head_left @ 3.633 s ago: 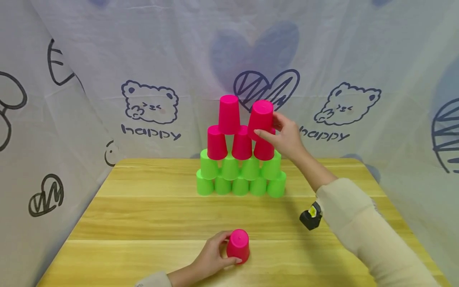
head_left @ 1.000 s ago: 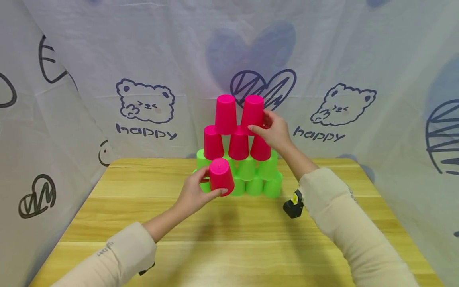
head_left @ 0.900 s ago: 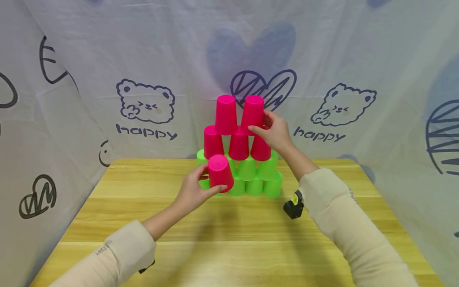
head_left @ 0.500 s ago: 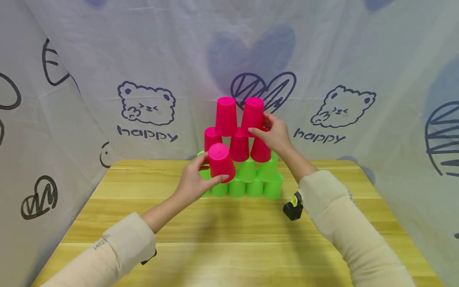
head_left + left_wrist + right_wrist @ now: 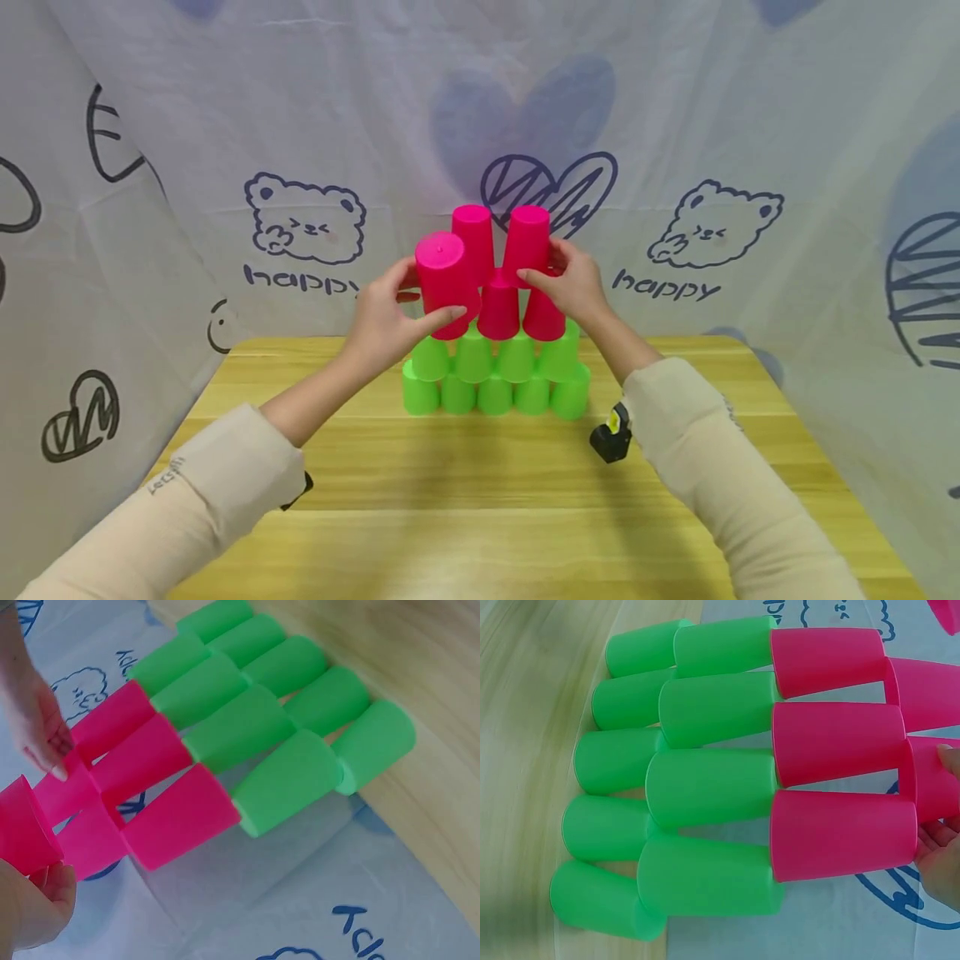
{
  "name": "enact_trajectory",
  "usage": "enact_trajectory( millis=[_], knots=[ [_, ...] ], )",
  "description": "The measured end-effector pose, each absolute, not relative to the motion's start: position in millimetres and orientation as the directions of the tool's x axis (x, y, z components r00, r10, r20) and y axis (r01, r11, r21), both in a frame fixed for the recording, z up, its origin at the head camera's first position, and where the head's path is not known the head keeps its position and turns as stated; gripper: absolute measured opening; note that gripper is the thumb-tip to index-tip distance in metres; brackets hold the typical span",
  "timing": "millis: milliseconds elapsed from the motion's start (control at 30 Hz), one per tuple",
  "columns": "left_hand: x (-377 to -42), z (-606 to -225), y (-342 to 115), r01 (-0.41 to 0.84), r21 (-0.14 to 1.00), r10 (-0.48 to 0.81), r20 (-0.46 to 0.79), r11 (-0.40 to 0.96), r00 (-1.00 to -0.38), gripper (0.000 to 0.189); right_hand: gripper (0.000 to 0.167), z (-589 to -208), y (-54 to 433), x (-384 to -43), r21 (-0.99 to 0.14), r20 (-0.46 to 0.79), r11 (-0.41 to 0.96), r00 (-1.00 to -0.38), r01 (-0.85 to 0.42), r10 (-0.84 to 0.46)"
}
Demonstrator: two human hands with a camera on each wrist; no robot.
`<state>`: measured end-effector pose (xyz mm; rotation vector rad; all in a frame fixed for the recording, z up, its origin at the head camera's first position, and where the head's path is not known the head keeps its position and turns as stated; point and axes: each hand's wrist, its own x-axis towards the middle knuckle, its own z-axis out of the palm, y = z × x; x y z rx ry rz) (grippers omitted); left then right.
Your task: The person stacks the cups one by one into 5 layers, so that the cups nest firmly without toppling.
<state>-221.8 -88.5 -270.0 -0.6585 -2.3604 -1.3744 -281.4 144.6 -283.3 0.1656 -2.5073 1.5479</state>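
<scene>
My left hand [image 5: 382, 321] grips an upside-down pink cup [image 5: 441, 275] in the air, in front of the left side of a cup pyramid. My right hand [image 5: 573, 279] holds the right-hand cup [image 5: 528, 242] of the pyramid's top row, thumb in front. Beside that cup stands another top-row pink cup [image 5: 474, 229], partly hidden by the lifted one. Below them is a row of three pink cups [image 5: 498, 308], then two rows of green cups [image 5: 495, 393], all upside down. In the right wrist view the lifted pink cup [image 5: 946, 613] only just enters the corner.
The pyramid stands toward the back of a wooden table [image 5: 480, 517]. Close behind hangs a pale printed cloth [image 5: 315, 100], with more cloth at both sides. A black wrist device [image 5: 611, 433] hangs under the right sleeve, near the pyramid's right end.
My left hand has raised its pink cup from the table's front to the height of the upper pink rows. My right hand has lowered its cup onto the top row and stays there.
</scene>
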Motion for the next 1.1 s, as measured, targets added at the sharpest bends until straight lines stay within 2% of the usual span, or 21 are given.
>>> enact_trajectory(
  millis=[567, 1100],
  knots=[
    [-237.7, -233.2, -77.2, 0.540, 0.708, 0.226, 0.495, 0.454, -0.839, 0.058, 0.057, -284.2, 144.9, -280.9, -0.874, 0.235, 0.444, -0.972, -0.198, 0.028],
    [-266.6, -212.0, -59.9, 0.517, 0.742, 0.114, 0.523, 0.427, -0.845, 0.057, 0.057, -286.8, 145.2, -283.5, -0.875, 0.244, 0.436, -0.970, -0.210, 0.021]
  ],
)
